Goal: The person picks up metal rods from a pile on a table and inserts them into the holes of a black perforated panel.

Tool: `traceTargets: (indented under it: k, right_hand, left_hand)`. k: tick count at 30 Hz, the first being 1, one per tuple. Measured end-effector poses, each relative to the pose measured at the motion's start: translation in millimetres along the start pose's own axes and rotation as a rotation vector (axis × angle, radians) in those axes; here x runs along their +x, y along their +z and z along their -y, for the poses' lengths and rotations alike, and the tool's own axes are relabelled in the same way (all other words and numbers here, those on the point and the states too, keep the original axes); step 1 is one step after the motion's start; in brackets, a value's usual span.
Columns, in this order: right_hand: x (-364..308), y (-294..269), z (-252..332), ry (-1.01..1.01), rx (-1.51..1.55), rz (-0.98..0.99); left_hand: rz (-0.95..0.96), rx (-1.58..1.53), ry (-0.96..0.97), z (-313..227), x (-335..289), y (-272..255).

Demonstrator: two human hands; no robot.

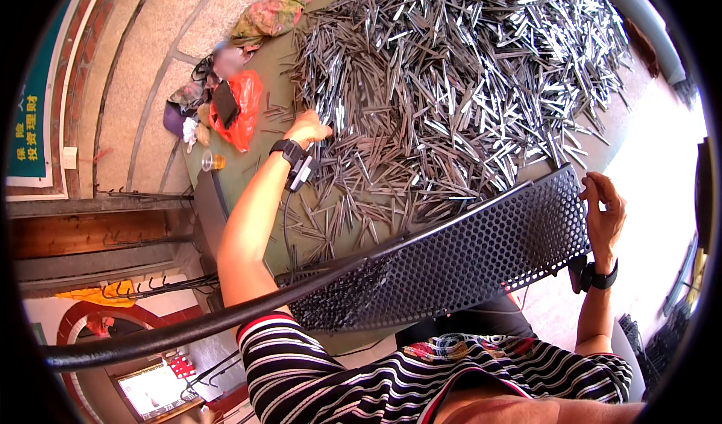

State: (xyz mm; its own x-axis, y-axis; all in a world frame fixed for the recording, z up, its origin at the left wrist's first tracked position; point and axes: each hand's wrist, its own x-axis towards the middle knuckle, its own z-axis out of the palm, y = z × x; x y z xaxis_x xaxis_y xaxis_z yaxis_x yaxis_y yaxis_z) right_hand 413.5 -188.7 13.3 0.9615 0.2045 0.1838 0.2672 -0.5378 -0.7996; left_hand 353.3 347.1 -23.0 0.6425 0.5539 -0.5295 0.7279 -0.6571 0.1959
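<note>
A wide heap of thin, flat, dark shiny strips covers most of the greenish table. At the heap's left edge, my left hand is closed with fingers curled among the strips; what it grips is hidden. Across the near side, in front of my body, a long black panel full of round holes slants up to the right. By the panel's right end my right hand is bent, thumb and fingertips drawn together; I cannot make out what is between them. Both wrists carry black straps, the left with a small device.
A thick black bar crosses the lower left, passing in front of my left arm. Left of the heap lie a red plastic bag with a dark flat object on it, a clear cup of amber liquid and crumpled cloth. A grey pipe runs at the upper right.
</note>
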Motion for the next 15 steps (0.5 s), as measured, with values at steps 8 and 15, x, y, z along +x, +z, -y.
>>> traceTargets:
  k: [8,15]
  right_hand:
    - [-3,-1,4,-0.016,-0.044,0.015]
    - [-9,-2,-3,-0.037,-0.038,-0.015]
  left_hand:
    - [0.181,-0.004,-0.033,-2,-68,7]
    - [0.141,-0.185,-0.326,81,-98,-34]
